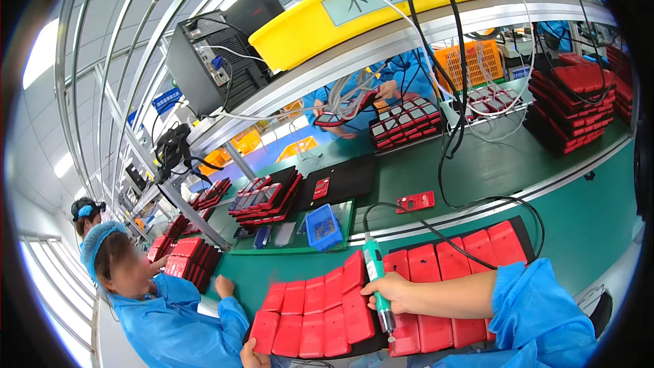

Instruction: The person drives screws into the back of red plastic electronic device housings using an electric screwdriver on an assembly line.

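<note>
My right hand [392, 293] is wrapped round a green electric screwdriver [373, 262], its dark tip pointing down between two trays. The tip is near a red plastic case [403, 335] on the right tray. My left hand [253, 356], partly cut off by the lower edge, grips the near left corner of the left black tray [371, 346]. Rows of red plastic cases [313, 327] lie face down on that tray. More red cases [453, 259] fill the right tray, where the screwdriver's black cable crosses them.
Beyond the trays stand a blue bin of small parts [323, 227], a lone red frame [415, 202] and stacked trays [266, 197]. Tall red stacks [571, 105] rise at the far right. A co-worker in blue [170, 313] sits at left. Cables hang from the shelf above [436, 24].
</note>
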Demonstrator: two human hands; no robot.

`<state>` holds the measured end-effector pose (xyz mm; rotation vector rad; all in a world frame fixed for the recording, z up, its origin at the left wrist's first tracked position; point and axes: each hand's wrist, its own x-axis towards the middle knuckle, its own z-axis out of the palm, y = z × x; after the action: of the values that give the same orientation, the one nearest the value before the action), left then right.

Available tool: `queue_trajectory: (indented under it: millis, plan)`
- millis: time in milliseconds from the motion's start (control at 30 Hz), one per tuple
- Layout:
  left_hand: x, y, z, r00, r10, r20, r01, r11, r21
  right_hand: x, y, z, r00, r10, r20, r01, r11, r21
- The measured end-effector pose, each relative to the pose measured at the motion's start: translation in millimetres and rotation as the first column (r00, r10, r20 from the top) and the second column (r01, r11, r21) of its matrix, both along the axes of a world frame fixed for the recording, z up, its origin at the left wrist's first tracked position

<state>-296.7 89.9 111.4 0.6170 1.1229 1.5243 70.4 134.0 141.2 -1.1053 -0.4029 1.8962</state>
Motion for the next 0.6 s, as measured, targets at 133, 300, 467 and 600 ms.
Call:
queue_trajectory:
  millis: [133, 300, 467, 600]
  plan:
    - [-44.1, 33.0, -54.3, 0.999, 0.049, 0.016, -0.049, 0.998, -0.047, 0.0, 1.4, 1.5, 0.992, 0.075, -0.100, -0.074, 0.997, 0.016]
    - [-36.3, 37.6, -64.7, 0.996, 0.073, 0.042, -0.064, 0.981, -0.183, 48.3, -26.2, 26.2, 0.985, 0.148, -0.091, -0.127, 0.971, 0.204]
    - [-11.2, -7.3, -59.0, 0.942, 0.011, 0.337, 0.049, 0.985, -0.167, 111.1, -76.4, 51.6, 0.905, 0.400, 0.146, -0.425, 0.870, 0.249]
    - [41.4, -30.6, -43.6, 0.785, -0.075, 0.615, 0.164, 0.982, -0.089, 170.4, -127.4, 66.5, 0.785, 0.345, 0.514, -0.507, 0.835, 0.215]
